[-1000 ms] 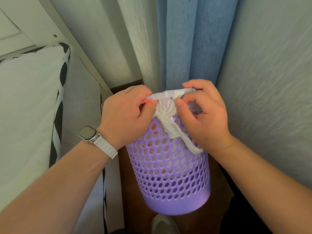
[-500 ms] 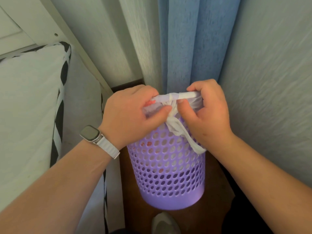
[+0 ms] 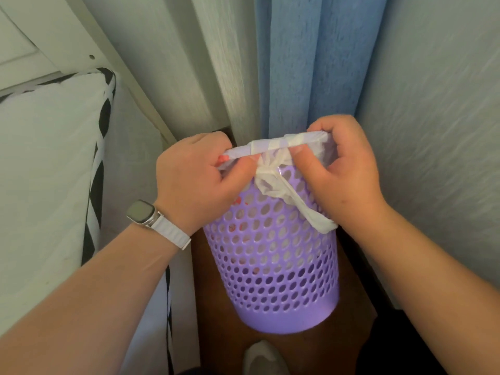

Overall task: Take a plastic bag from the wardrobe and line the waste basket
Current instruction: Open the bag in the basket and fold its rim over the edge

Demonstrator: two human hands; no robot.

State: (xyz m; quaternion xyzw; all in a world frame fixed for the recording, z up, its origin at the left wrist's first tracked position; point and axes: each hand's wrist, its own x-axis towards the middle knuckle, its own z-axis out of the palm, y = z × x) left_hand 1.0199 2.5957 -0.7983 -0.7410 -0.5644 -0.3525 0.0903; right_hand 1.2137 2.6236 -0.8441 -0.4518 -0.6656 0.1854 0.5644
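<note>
A purple perforated waste basket [image 3: 276, 266] stands on the dark wooden floor in a narrow gap. A white plastic bag [image 3: 273, 185] lies inside it, its edge folded over the rim, with a knotted bunch and a loose tail hanging down the near outside wall. My left hand [image 3: 194, 180] pinches the bag at the left of the rim. At the right of the rim, my right hand [image 3: 346, 174] grips the bag, thumb pressed beside the knot. The basket's inside is hidden from view.
A white bed with a black-and-white patterned edge [image 3: 100, 147] fills the left. Blue curtain [image 3: 305, 63] and pale curtain [image 3: 211, 63] hang behind the basket, and a pale wall [image 3: 438, 131] closes the right. A light shoe tip [image 3: 263, 358] shows below the basket.
Both hands have spread slightly along the rim, and the bag's edge now lies stretched flatter over it. The knot and tail hang in the same place.
</note>
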